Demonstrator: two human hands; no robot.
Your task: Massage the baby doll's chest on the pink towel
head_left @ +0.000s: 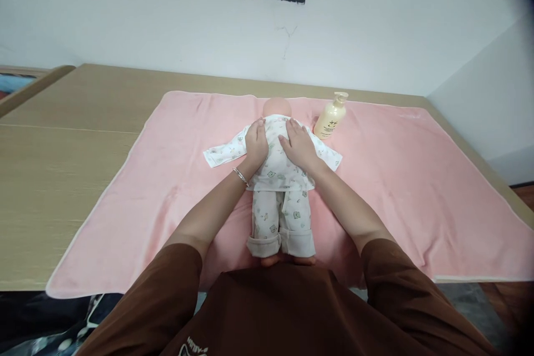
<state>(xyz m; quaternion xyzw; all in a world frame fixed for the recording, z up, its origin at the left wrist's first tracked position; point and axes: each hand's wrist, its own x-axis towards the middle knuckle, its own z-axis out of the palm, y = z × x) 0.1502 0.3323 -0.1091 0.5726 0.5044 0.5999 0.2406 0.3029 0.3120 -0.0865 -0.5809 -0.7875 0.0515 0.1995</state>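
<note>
Partly, both hands [257, 142] [301, 149] hide the doll's [277, 106] shirt [274, 164] (print unclear).

Doll's feet [271, 260] partly hidden

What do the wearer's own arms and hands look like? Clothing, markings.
Both the left hand and right hand are gloveless. A thin silver-coloured bracelet circles the left wrist. Short, loose brown sleeves leave the forearms bare; they match the brown top, which has a white print.

Single head-worn view: close above brown shirt [275, 311], facing forward and down across table [37, 178] to wall [125, 28].
</note>
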